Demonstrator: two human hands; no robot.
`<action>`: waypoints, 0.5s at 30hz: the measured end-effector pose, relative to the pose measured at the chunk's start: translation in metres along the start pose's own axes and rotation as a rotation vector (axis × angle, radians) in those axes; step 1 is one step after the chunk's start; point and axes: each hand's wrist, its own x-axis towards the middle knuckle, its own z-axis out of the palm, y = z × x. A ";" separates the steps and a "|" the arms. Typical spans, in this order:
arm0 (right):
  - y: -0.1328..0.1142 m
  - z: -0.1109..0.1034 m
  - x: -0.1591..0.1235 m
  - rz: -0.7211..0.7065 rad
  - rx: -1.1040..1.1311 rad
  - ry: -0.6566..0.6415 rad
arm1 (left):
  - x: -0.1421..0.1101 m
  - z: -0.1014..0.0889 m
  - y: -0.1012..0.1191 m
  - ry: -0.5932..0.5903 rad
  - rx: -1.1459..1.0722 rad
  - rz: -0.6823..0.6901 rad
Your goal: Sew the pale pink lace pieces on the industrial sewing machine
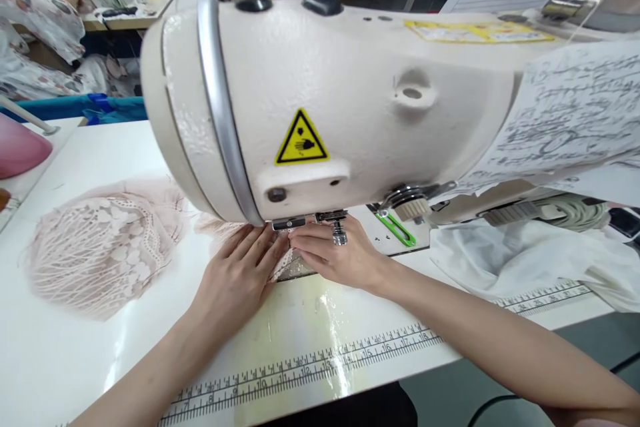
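A cream sewing machine head (350, 100) fills the middle of the view, with a yellow hand-warning sticker (301, 140) on its front. Under its needle end lies pale pink lace fabric (107, 243), spreading left over the white table (55, 353). My left hand (240, 277) lies flat on the lace just left of the presser foot (289, 223), fingers stretched out. My right hand (335, 253) rests on the lace right of the foot, fingers extended and pressed down. The needle itself is hidden behind the machine head.
A printed ruler strip (310, 367) runs along the table's front edge. White cloth (525, 260) is heaped at the right under a patterned paper sheet (575, 120). A green clip (397, 230) lies behind my right hand. Other machines and floral fabric (45, 20) stand at the back left.
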 end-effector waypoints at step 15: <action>-0.005 0.005 -0.003 0.038 -0.143 -0.025 | -0.001 -0.002 -0.005 0.076 -0.058 0.034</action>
